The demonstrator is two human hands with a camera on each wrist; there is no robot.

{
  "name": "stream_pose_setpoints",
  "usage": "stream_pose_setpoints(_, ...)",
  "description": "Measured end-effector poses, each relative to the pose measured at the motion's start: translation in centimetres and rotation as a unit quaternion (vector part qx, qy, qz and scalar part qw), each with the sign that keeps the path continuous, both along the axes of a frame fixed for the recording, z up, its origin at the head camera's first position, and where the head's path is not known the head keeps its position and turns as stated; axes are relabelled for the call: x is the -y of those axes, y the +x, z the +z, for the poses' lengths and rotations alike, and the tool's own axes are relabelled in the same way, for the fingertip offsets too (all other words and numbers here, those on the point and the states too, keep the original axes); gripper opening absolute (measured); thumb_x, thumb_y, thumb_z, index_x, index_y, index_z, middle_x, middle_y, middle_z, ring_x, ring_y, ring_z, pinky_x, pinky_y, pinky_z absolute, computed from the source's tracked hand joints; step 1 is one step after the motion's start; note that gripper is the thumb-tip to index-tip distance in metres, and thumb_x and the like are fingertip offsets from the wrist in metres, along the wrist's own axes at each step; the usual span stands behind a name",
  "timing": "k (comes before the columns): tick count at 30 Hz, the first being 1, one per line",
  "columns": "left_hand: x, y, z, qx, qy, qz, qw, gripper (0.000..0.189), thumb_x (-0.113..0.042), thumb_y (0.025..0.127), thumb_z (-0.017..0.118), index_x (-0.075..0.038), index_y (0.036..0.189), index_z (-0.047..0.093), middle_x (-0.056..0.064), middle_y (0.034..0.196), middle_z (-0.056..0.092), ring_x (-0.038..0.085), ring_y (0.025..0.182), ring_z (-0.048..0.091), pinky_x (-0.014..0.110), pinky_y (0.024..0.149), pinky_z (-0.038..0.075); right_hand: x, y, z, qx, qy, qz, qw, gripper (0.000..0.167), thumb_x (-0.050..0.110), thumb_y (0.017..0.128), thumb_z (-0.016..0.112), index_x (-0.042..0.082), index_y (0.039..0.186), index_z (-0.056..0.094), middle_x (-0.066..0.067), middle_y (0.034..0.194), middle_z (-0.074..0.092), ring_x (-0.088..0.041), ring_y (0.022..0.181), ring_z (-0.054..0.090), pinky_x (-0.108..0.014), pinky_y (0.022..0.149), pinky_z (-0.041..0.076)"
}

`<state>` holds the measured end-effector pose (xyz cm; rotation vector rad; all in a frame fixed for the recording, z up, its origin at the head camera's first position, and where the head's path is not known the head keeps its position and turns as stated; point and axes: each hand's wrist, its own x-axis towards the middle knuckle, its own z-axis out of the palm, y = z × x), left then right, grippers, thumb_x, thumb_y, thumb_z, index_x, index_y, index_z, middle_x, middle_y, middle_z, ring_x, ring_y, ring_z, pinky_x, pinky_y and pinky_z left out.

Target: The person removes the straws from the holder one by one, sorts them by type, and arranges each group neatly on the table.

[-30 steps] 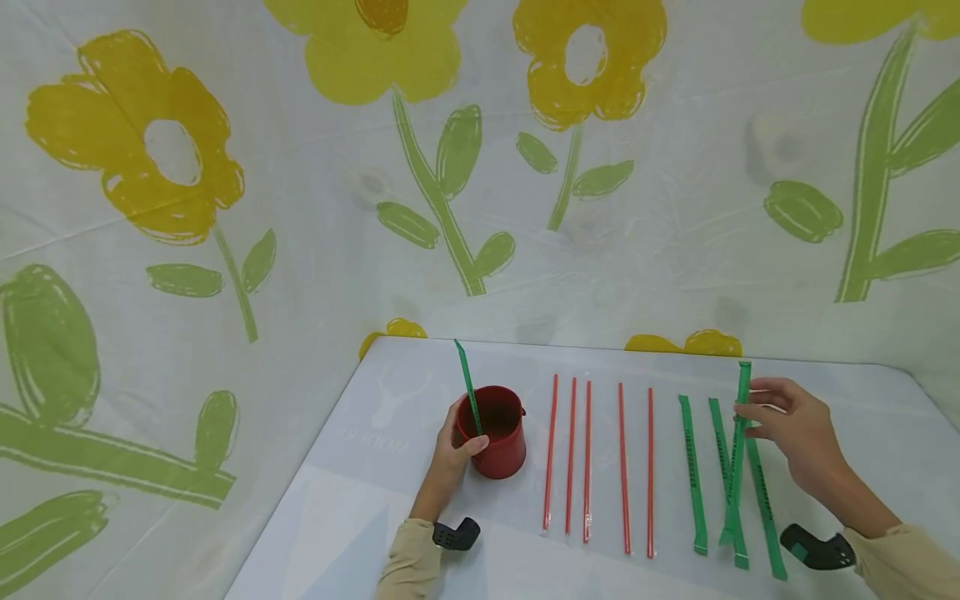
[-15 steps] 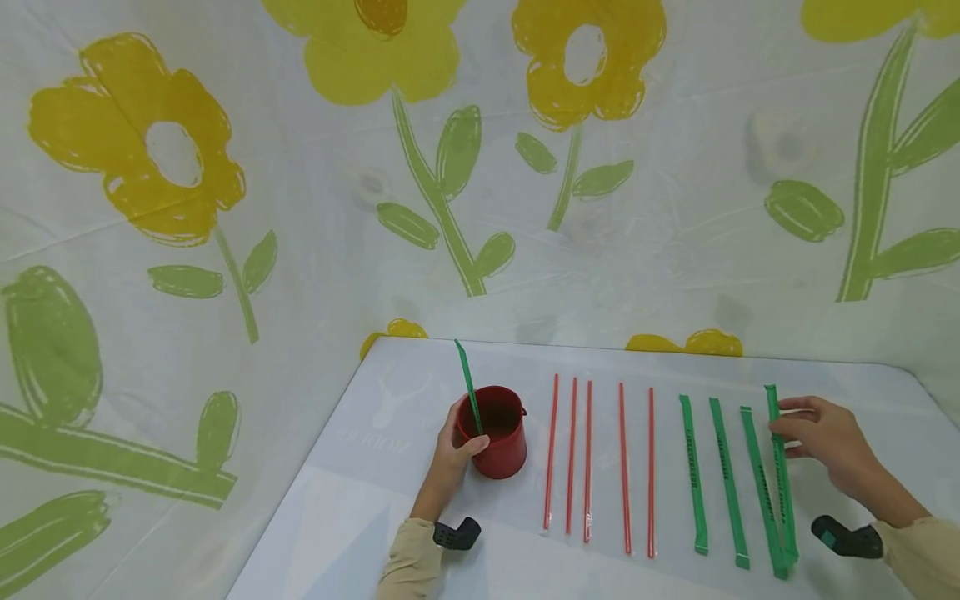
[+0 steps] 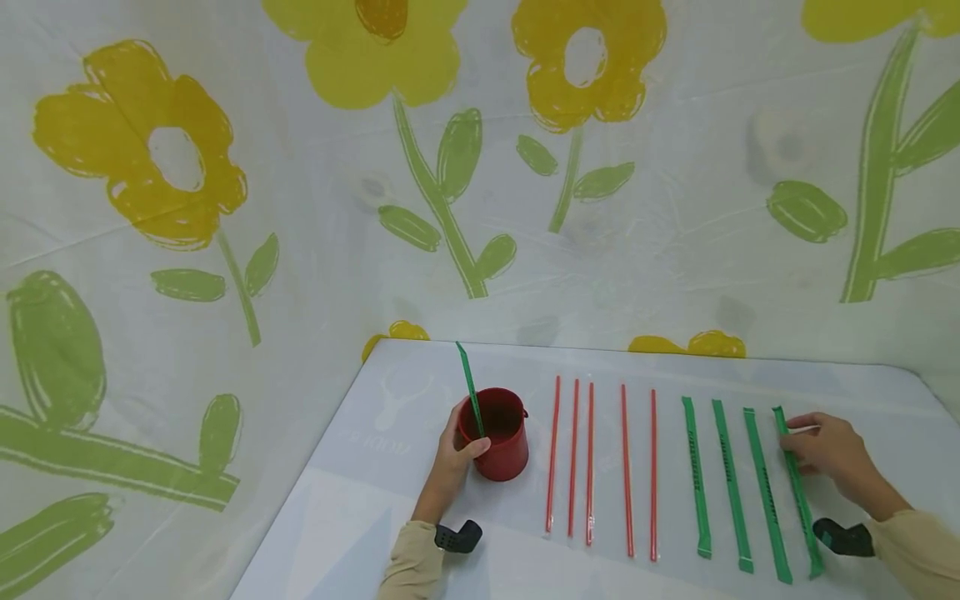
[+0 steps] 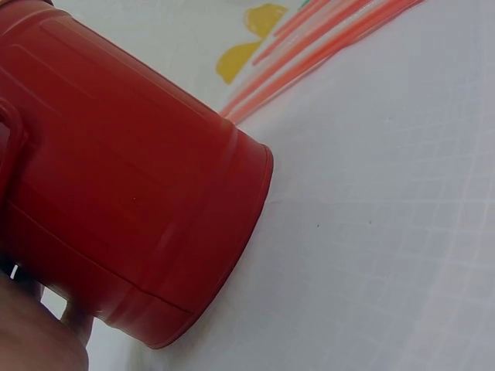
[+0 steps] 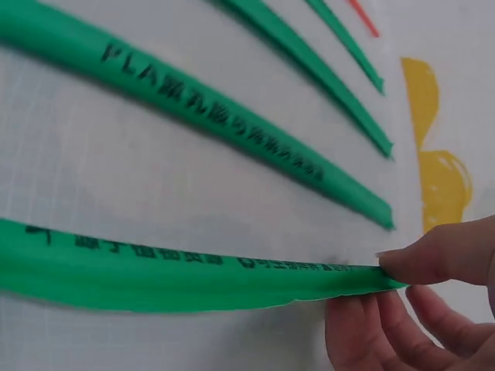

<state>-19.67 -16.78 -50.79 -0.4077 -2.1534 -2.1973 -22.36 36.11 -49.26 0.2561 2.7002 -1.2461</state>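
Note:
My left hand grips a red metal bucket on the table, thumb over the rim, fingers round its side. One green paper-wrapped straw leans inside and sticks out over the rim. At the right, my right hand pinches the upper end of another green wrapped straw between thumb and fingers. That straw is the rightmost of a row. Left of it lie three more green wrapped straws, with printed lettering on the wrappers.
Several red straws in clear wrappers lie side by side between the bucket and the green ones. The white table meets a flower-printed cloth at its back and left edges. A black wrist camera sits on the left wrist.
My right hand has carried the pinched green straw rightwards, from across the other green straws to the right end of their row, and lowered it. The left hand and bucket stay put.

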Motion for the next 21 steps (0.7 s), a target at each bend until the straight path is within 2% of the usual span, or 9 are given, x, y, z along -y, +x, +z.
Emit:
stream_pose_setpoints(6,-0.1,0.0,0.1,0.002,-0.002,0.001,1.0,0.065,-0.018,0.085,0.06,-0.023,0.144,0.032,0.006,0.14,0.042,0.029,0.128,0.035,0.039,0.093,0.046,0.2,0.4,0.0,-0.019,0.026,0.006,0.9995,0.051,0.017,0.084,0.059,-0.022,0.114,0.044,-0.022,0.084,0.062,-0.021,0.064,0.062,-0.034,0.053,0.052)
stream_pose_setpoints(15,-0.1,0.1,0.1,-0.001,0.002,-0.004,1.0,0.066,-0.018,0.084,0.061,-0.022,0.144,0.032,0.007,0.14,0.042,0.029,0.128,0.035,0.038,0.092,0.047,0.2,0.3,0.3,-0.035,0.075,0.0,0.9966,0.045,0.017,0.086,0.056,-0.02,0.111,0.047,-0.031,0.09,0.058,-0.024,0.068,0.057,-0.032,0.052,0.048)
stream_pose_setpoints(21,0.0,0.0,0.0,-0.006,0.002,-0.005,1.0,0.065,-0.018,0.084,0.06,-0.022,0.143,0.033,0.007,0.139,0.042,0.03,0.128,0.035,0.038,0.092,0.047,1.4,0.5,1.2,-0.059,0.071,0.016,0.9956,0.045,0.02,0.089,0.057,-0.018,0.112,0.047,-0.035,0.096,0.056,-0.023,0.067,0.058,-0.031,0.052,0.049)
